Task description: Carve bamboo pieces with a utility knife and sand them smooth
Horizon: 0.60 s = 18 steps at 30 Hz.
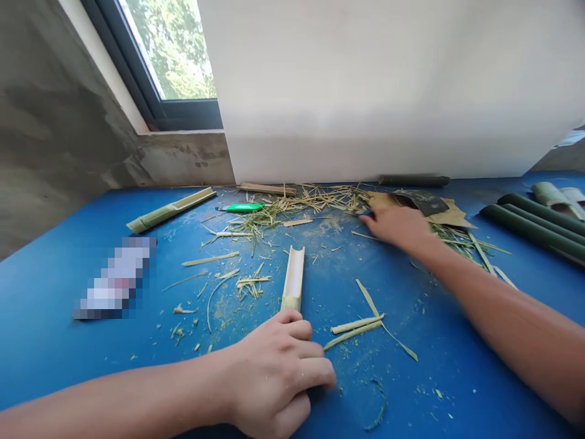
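My left hand [286,372] is closed around the near end of a split bamboo piece [293,274]. The piece lies on the blue table with its pale hollow side up, and its far end points away from me. My right arm stretches to the back right, where my right hand [395,225] is low over the table beside a sheet of sandpaper [452,213] with a dark patch. Its fingers are curled together, and a small dark bit shows at the fingertips, too little to name. Bamboo shavings [329,198] lie heaped just left of that hand.
A green utility knife [244,208] and a longer split bamboo piece [173,208] lie at the back left. Dark green bamboo lengths [534,225] rest at the far right. Thin bamboo strips [356,325] lie right of my left hand. A white board [375,91] stands behind.
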Each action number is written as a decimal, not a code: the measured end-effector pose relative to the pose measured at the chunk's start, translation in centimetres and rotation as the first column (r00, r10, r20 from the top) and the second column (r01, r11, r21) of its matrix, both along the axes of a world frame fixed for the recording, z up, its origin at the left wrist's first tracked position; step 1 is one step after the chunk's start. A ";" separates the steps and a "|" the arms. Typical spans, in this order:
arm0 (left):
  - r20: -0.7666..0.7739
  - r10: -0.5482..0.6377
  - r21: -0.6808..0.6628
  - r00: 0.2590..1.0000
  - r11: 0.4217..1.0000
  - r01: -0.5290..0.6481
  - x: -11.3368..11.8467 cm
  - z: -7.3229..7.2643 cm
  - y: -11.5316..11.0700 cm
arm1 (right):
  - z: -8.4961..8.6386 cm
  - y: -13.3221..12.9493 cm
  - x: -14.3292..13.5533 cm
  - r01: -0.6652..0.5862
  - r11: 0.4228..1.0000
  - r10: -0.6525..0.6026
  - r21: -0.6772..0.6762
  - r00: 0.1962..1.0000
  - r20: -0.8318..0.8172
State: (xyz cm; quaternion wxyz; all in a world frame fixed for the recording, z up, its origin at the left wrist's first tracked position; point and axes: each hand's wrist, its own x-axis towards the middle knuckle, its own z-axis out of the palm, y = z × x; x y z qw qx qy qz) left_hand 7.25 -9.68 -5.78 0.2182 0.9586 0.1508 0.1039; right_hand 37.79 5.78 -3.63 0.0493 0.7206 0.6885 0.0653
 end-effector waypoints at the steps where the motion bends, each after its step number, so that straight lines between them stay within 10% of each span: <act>1: -0.002 -0.006 -0.003 1.000 1.000 0.006 0.0 0.0 -0.2 | 0.6 0.4 1.7 0.034 0.997 -0.035 0.065 0.999 0.013; 6: -0.039 0.026 0.017 0.999 1.000 -0.026 0.3 -0.5 -0.5 | 2.5 -1.3 1.6 -0.061 0.944 0.096 0.323 0.991 -0.092; 11: 0.017 0.026 0.063 1.000 0.998 -0.027 0.5 -0.7 -0.2 | 0.6 -4.5 -5.5 -0.518 0.852 0.524 0.076 0.844 -0.116; 18: 0.029 0.029 0.106 0.999 0.994 -0.032 1.0 -0.7 0.6 | -0.2 -5.2 -6.2 -0.554 0.829 0.559 0.073 0.823 -0.103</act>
